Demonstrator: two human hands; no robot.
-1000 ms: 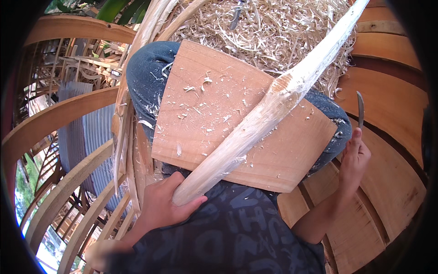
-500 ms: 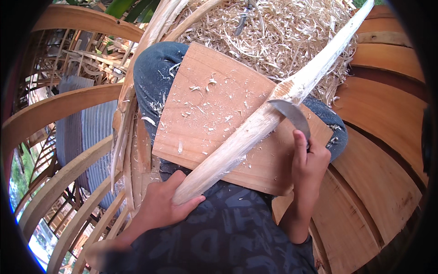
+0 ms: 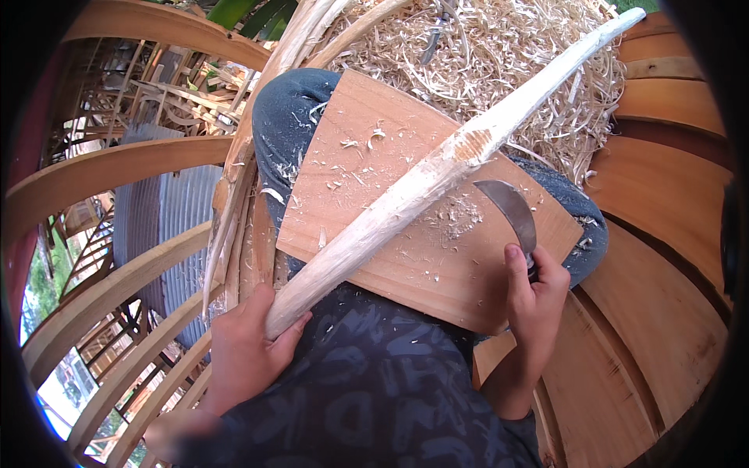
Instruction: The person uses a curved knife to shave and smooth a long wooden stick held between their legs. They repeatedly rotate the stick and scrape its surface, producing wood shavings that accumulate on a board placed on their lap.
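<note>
My left hand [image 3: 253, 343] is closed round the near end of a long, pale, peeled branch [image 3: 382, 222]. The branch slants away to the upper right, crossing a flat wooden board [image 3: 343, 179] on my lap. A brownish bare patch shows partway along it, and its far end tapers. In my right hand [image 3: 538, 292] is a knife with a curved, sickle-like blade [image 3: 511, 210]; most of its handle is hidden by my fingers. The blade is over the board's right part, apart from the branch, its tip pointing left. Small shavings lie scattered on the board.
Beyond my knees a large heap of curled wood shavings [image 3: 538, 117] spreads out, with another knife [image 3: 433, 35] lying on it. Curved wooden slats [image 3: 647, 304] rise at the right. Curved ribs [image 3: 117, 285] and long split wood strips [image 3: 234, 210] stand at the left.
The curved blade has come off the branch and now sits apart from it to the right. My left hand and the branch's near end have shifted left and slightly toward me.
</note>
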